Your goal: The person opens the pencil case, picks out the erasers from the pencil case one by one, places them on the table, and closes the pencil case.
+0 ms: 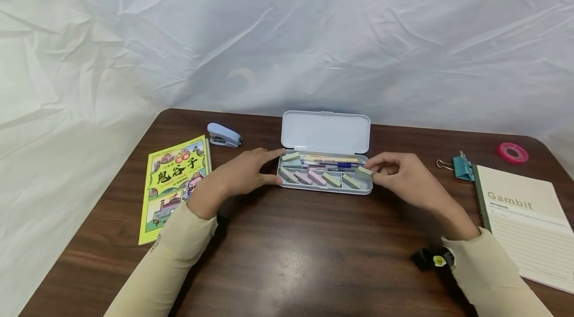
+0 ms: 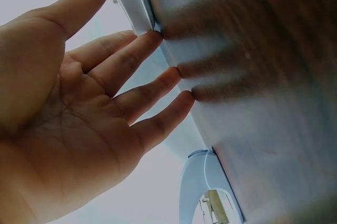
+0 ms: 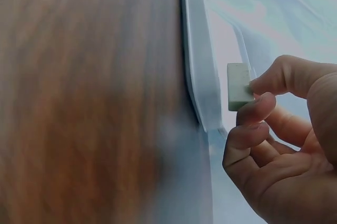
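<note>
An open pencil case (image 1: 325,188) stands at the table's middle, its white lid (image 1: 326,132) raised behind it. Several pastel erasers (image 1: 317,178) lie in its front part, with pens (image 1: 334,164) behind them and a green eraser (image 1: 290,156) at the back left. My right hand (image 1: 405,177) pinches a pale green block eraser (image 3: 239,87) between thumb and fingers, over the case's right end. At the left end, my left hand (image 1: 242,172) spreads its thumb and forefinger along the case's edge. Its other fingers (image 2: 158,129) extend nearly straight, tips down at the tabletop.
A blue stapler (image 1: 224,135) and a yellow comic book (image 1: 175,177) lie to the left. On the right are a teal binder clip (image 1: 463,167), a Gambit notebook (image 1: 524,222) and a pink tape roll (image 1: 512,152). White sheeting (image 1: 314,33) hangs behind the table (image 1: 287,267).
</note>
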